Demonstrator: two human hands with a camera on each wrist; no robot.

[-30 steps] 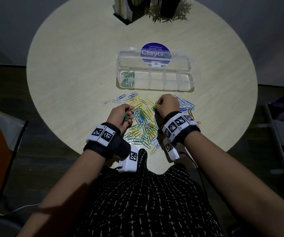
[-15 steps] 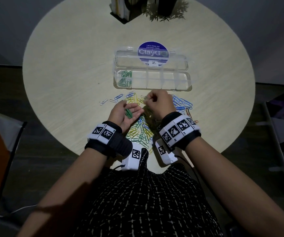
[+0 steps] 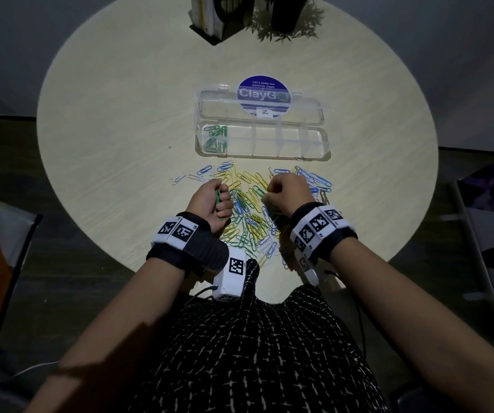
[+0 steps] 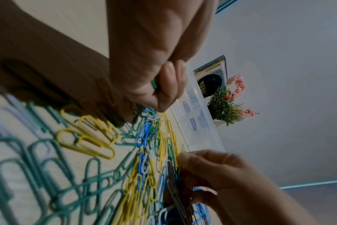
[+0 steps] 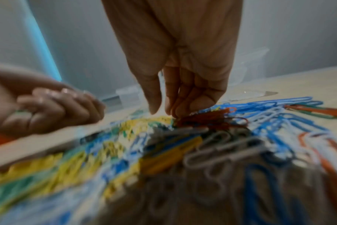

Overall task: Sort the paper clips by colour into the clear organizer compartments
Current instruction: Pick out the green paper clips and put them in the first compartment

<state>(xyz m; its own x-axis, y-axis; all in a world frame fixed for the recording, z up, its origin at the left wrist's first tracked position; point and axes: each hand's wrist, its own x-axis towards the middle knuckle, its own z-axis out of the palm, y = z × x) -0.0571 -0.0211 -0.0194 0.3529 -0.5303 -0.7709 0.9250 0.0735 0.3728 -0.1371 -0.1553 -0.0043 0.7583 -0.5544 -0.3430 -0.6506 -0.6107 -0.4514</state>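
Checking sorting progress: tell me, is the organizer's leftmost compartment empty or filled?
Partly filled: green clips lie in the organizer's leftmost compartment; the others look empty.

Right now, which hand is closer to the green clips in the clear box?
The left hand. It sits just below the end of the box where the green clips lie, gripping more green clips. The right hand is further over, under the middle compartments, its fingers down in the pile.

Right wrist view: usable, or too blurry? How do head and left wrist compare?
Right wrist view: heavy motion blur, the clip pile smeared, only the right hand readable. Left wrist view: near clips soft, the left hand fairly sharp. Head view: sharp but dim beyond the lit table, edges bowed by the wide lens.
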